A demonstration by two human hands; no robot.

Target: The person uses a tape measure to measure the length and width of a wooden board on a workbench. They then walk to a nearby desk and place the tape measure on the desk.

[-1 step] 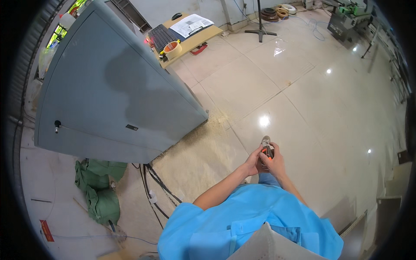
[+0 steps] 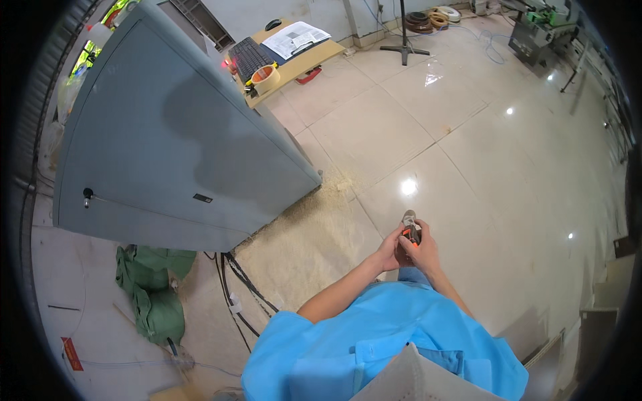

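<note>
Both my hands are together in front of my body, closed around a small black-and-orange handheld object (image 2: 412,235). My left hand (image 2: 388,254) wraps it from the left, and my right hand (image 2: 426,250) grips it from the right with the thumb on its near side. Fingers cover much of the object, so its exact kind cannot be made out. Just beyond it, the toe of a shoe (image 2: 408,214) shows on the floor below.
A tall grey cabinet (image 2: 154,147) stands at the left, with sawdust-like powder (image 2: 321,234) along its base. Black cables (image 2: 231,287) and green cloth (image 2: 150,294) lie near it. Beyond it, a wooden shelf (image 2: 321,57) carries a keyboard (image 2: 251,59), papers and a tape roll (image 2: 265,80).
</note>
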